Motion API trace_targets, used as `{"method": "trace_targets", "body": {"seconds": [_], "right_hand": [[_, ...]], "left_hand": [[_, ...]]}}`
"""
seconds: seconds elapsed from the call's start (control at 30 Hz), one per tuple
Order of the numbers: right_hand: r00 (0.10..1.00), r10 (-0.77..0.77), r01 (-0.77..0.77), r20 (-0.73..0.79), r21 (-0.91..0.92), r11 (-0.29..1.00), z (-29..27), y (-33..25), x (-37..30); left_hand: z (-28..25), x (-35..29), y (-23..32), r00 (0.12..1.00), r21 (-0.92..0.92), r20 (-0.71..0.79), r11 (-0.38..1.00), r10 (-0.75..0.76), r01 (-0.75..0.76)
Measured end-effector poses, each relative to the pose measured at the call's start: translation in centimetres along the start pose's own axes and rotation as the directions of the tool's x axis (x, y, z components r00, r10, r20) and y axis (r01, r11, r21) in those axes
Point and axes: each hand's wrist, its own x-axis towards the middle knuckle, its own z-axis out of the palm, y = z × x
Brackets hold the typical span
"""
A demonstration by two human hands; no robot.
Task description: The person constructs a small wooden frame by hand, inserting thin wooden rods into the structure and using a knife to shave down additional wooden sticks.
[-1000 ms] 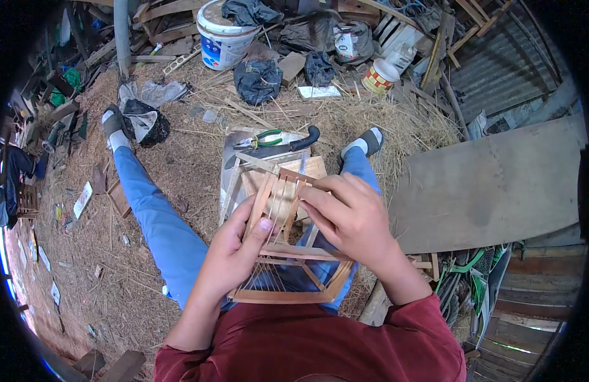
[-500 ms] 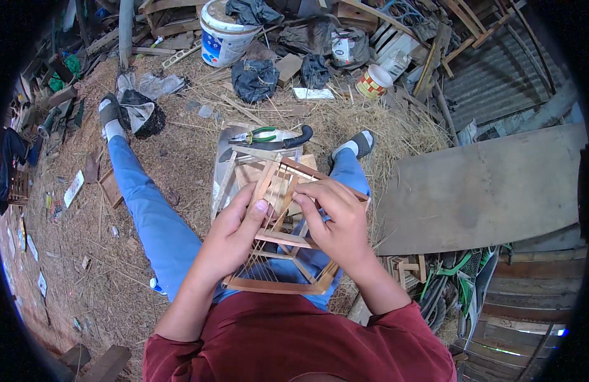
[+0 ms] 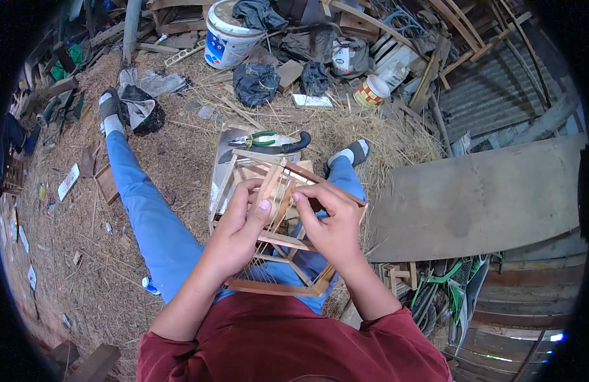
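Note:
A small wooden cage frame with thin bars across its near side rests over my lap between my legs. My left hand is closed round one of its upright wooden strips, thumb lying along the strip. On the other side of that strip, my right hand has thumb and fingertips pinched together against the frame; what they hold is too small to make out. Just beyond the frame, green-handled pliers and a tool with a curved black handle lie on a flat board.
A large grey board stands to my right, over a green and black wheeled thing. Ahead are a white bucket, black plastic bags, a red and yellow tub and scrap wood. Straw and shavings cover the ground.
My right hand has shifted slightly left and down along the frame, its fingertips still pinched. My left hand keeps its grip on the strip. The view has tilted a little.

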Motion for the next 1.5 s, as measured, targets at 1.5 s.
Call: {"method": "trace_targets", "body": {"seconds": [1.5], "right_hand": [[0.935,0.328,-0.354,0.135,0.422,0.835,1.8,1.2,0.2]], "left_hand": [[0.3,0.7,-1.4,0.991,0.096,-0.073,0.99,0.115,-0.108]]}}
